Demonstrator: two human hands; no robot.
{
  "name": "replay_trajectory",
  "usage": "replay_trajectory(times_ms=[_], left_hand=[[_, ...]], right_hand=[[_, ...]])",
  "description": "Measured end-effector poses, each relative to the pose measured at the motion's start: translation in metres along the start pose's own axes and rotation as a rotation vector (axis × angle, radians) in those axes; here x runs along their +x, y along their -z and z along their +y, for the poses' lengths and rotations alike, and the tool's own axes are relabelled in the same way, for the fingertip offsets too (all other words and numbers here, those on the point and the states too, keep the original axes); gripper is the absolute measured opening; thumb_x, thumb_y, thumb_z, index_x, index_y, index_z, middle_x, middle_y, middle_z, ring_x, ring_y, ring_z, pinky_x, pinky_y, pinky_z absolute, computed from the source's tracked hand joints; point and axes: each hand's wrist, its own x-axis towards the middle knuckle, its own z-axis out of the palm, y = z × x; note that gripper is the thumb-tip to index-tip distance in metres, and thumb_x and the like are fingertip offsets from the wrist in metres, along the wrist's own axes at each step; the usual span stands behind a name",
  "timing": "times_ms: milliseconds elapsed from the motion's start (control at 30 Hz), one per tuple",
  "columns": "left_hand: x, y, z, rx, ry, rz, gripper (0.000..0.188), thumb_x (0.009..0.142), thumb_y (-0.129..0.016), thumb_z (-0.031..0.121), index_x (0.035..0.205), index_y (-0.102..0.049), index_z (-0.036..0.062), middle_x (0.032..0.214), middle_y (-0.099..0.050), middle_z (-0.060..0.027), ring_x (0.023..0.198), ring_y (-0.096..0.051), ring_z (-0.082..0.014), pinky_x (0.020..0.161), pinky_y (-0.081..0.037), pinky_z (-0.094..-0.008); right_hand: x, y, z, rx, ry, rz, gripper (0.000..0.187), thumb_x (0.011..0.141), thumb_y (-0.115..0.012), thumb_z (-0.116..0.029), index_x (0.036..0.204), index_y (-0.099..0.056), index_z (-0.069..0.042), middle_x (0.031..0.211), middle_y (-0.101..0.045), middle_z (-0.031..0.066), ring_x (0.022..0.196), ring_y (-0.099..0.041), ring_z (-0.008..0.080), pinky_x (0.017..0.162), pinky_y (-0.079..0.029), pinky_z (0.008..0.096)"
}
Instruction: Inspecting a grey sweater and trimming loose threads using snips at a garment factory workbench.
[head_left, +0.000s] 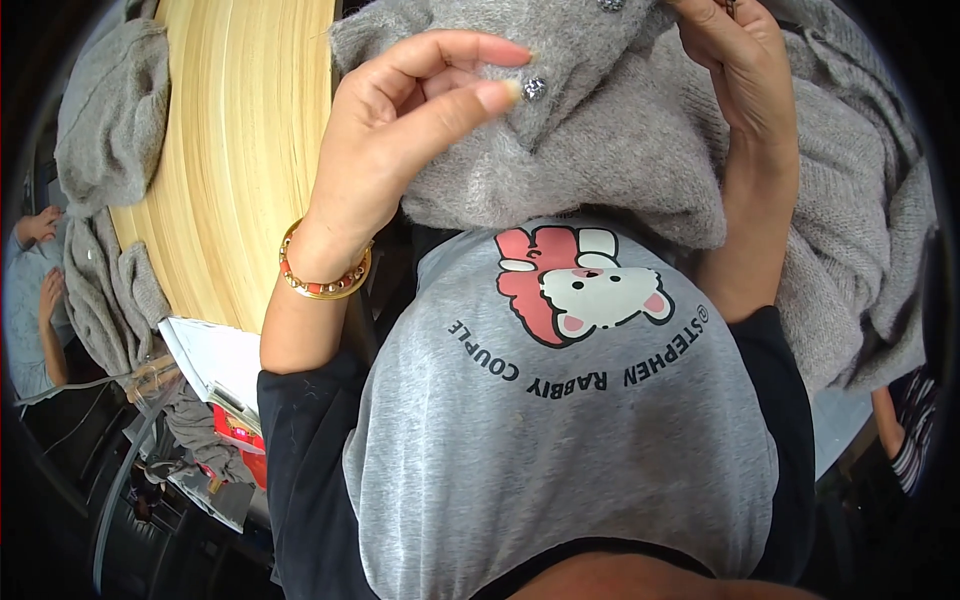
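Note:
A fuzzy grey knit cardigan (590,150) lies bunched before me, across the top of the view. It carries round, sparkly dark buttons; one button (534,89) sits right at my left thumb tip, and another button (611,4) shows at the upper edge. My left hand (425,95) is closed in a pinch on the cardigan beside the nearer button. At the upper right, my right hand (738,60) has its fingers bent together. Its fingertips are partly cut off by the picture's edge, and a small dark thing (732,6) there is too little shown to name.
A light wood table (225,150) stands to the left, with more grey knitwear (112,115) along its far side. White papers (205,355) and a red item (238,430) lie at lower left. Other people's hands (45,255) show at far left; another person's arm (886,425) at right.

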Motion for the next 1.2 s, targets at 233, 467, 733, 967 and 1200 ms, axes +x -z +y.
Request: replay_trajectory(times_ms=[233, 467, 733, 967, 1200], left_hand=[[0.005, -0.003, -0.004, 0.199, 0.006, 0.074, 0.022, 0.088, -0.076, 0.0, 0.108, -0.069, 0.0, 0.091, -0.068, 0.0013, 0.078, -0.059, -0.004, 0.07, -0.046, -0.0178], [0.007, 0.0, -0.011, 0.171, 0.015, 0.061, 0.015, 0.094, -0.069, 0.001, 0.109, -0.068, -0.0008, 0.101, -0.07, -0.0022, 0.09, -0.064, -0.0076, 0.082, -0.05, -0.0204], [0.002, 0.012, -0.029, -0.156, 0.034, 0.177, 0.015, 0.099, -0.065, 0.008, 0.112, -0.068, 0.0011, 0.113, -0.067, -0.0038, 0.105, -0.06, -0.0108, 0.095, -0.045, -0.0249], [0.0, 0.011, -0.038, -0.121, -0.152, 0.206, 0.012, 0.1, -0.063, 0.007, 0.109, -0.067, 0.0005, 0.117, -0.064, -0.0059, 0.109, -0.059, -0.0129, 0.099, -0.044, -0.0281], [-0.006, -0.008, -0.012, -0.131, -0.037, 0.15, 0.018, 0.094, -0.065, -0.003, 0.111, -0.062, -0.0009, 0.113, -0.059, -0.0063, 0.1, -0.057, -0.0094, 0.081, -0.047, -0.02]], right_hand=[[-0.001, -0.004, -0.003, -0.013, 0.026, -0.022, 0.009, 0.09, -0.075, -0.015, 0.089, -0.07, -0.008, 0.063, -0.053, -0.0101, 0.048, -0.036, -0.0006, 0.044, -0.022, 0.0181], [-0.002, -0.002, -0.002, -0.021, 0.031, -0.018, 0.009, 0.089, -0.077, -0.016, 0.089, -0.071, -0.008, 0.062, -0.053, -0.0102, 0.048, -0.037, -0.0006, 0.045, -0.023, 0.0175], [-0.007, -0.01, -0.007, -0.211, 0.117, -0.11, 0.019, 0.09, -0.074, -0.005, 0.108, -0.068, 0.0, 0.08, -0.06, -0.0049, 0.066, -0.049, 0.0003, 0.057, -0.037, 0.0158], [-0.026, -0.031, -0.017, -0.257, 0.027, -0.385, 0.032, 0.088, -0.077, -0.005, 0.118, -0.068, 0.002, 0.101, -0.069, 0.0044, 0.091, -0.061, 0.0086, 0.079, -0.048, 0.0222], [-0.015, -0.015, 0.004, -0.39, 0.311, -0.631, 0.038, 0.088, -0.074, -0.021, 0.12, -0.072, 0.0, 0.096, -0.069, 0.0064, 0.089, -0.061, 0.0128, 0.078, -0.045, 0.0239]])
